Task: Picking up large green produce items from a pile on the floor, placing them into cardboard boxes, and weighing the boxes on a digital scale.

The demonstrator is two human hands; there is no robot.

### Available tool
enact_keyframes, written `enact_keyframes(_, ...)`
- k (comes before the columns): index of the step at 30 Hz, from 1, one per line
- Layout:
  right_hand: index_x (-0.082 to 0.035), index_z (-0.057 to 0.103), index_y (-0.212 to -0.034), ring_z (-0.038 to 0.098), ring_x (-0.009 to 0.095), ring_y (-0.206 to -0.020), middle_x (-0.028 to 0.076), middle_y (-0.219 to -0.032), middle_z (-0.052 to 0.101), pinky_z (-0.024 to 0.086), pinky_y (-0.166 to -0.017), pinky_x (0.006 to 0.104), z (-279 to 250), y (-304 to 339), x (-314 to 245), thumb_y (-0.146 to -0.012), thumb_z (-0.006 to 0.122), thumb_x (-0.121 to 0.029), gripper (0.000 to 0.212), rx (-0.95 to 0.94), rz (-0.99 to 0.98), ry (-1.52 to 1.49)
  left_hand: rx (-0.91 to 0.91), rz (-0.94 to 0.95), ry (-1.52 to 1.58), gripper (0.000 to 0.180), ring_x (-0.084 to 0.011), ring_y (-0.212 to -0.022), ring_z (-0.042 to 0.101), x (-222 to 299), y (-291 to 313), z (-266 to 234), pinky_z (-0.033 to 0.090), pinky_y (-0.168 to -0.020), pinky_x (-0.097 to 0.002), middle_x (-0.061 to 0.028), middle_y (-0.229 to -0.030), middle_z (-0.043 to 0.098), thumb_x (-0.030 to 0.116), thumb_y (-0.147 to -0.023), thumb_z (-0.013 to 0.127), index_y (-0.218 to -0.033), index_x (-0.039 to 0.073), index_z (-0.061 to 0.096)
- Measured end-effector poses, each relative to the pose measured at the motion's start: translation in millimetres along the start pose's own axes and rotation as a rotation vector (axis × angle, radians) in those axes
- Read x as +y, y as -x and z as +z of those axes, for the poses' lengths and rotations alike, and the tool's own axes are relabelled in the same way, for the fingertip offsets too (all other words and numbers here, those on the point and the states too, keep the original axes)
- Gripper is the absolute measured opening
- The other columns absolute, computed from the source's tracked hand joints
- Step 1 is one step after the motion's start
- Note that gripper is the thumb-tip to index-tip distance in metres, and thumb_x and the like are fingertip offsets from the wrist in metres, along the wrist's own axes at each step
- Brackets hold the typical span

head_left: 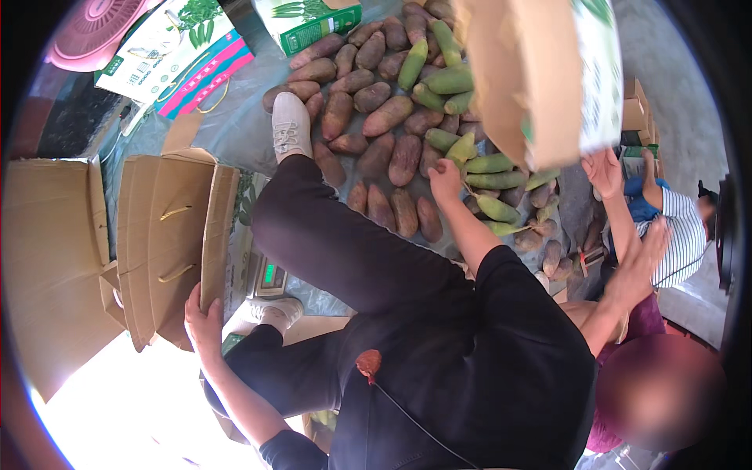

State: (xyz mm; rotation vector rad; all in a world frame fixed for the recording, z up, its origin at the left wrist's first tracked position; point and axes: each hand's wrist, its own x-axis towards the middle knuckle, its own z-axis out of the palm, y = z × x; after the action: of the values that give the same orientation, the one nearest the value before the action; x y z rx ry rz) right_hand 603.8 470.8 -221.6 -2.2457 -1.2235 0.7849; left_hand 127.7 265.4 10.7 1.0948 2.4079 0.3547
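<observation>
My left hand grips the near edge of an open cardboard box with yellow cord handles, its fingers bent over the board. The box stands beside a scale with a lit green display. Over the pile, my right hand is closed, its fingers curled beside a green radish. Whether it grips that radish I cannot tell. More green radishes lie just right of it, and reddish-purple root vegetables spread to its left.
At right, a person's hand touches a blurred, raised carton that hides part of the pile. Another person in stripes is farther right. Printed cartons and a pink fan-like object stand at the far left.
</observation>
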Motion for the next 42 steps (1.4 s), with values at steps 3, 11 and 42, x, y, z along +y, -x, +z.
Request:
enact_keyframes(3, -0.008, 0.049, -0.122, 0.049, 0.032, -0.115, 0.015, -0.119, 0.052, 0.042, -0.094, 0.0412, -10, -2, 14, -0.072, 0.073, -0.024, 0.058, 0.174, 0.040, 0.221, -0.001, -0.015, -0.022, 0.047, -0.0331, -0.104, 0.057, -2, -2, 1, 0.045, -0.089, -0.0403, -0.0183, -0.113, 0.058, 0.007, -0.075, 0.061, -0.121, 0.004, 0.055)
enact_keyframes(11, -0.001, 0.037, -0.130, 0.044, 0.037, -0.121, 0.025, -0.129, 0.044, 0.038, -0.101, 0.0412, -3, -16, 42, -0.067, 0.079, -0.032, 0.082, 0.010, 0.385, 0.157, -0.001, -0.040, -0.019, 0.047, -0.0336, -0.104, 0.057, -1, 1, -1, 0.045, -0.089, -0.0404, -0.0187, -0.114, 0.057, 0.008, -0.075, 0.061, -0.122, 0.004, 0.055)
enact_keyframes(42, -0.008, 0.052, -0.119, 0.054, 0.028, -0.106, 0.010, -0.111, 0.058, 0.044, -0.091, 0.0364, -41, 71, -320, -0.061, 0.074, -0.005, 0.062, -0.498, -1.225, 0.010, 0.022, 0.046, -0.092, 0.025, -0.0342, -0.090, 0.060, -7, 5, -2, 0.048, -0.079, -0.0413, -0.0147, -0.093, 0.061, 0.009, -0.077, 0.061, -0.101, 0.007, 0.066)
